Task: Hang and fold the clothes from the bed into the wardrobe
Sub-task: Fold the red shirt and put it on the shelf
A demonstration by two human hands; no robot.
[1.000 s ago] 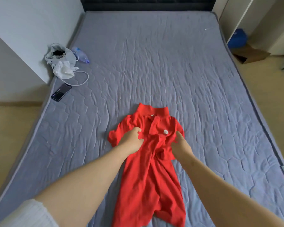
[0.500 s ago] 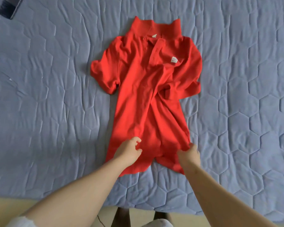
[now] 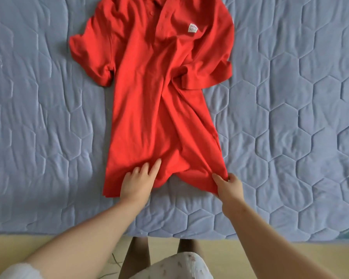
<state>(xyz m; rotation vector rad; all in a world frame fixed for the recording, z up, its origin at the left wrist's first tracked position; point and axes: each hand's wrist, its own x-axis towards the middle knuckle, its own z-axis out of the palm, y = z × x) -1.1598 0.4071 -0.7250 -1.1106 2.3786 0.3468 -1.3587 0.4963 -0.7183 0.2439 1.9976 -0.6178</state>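
While the red polo shirt (image 3: pixel 155 93) lay mid-frame on the quilted bed (image 3: pixel 290 117), its hem near the bottom edge, my left hand (image 3: pixel 138 183) pressed flat with fingers extended and my right hand (image 3: pixel 228 187) pinched the hem.

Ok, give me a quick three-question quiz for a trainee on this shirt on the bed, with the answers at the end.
1. True or false: the red polo shirt lies front side up on the bed.
2. What is the right hand doing? A) pinching a bottom corner of the shirt; B) lying flat on the collar; C) holding a hanger.
3. Fill in: the left hand rests with straight fingers on the shirt near its ____.

Key: 1 true, the button placket and chest label show; 2 A; 3 hem.
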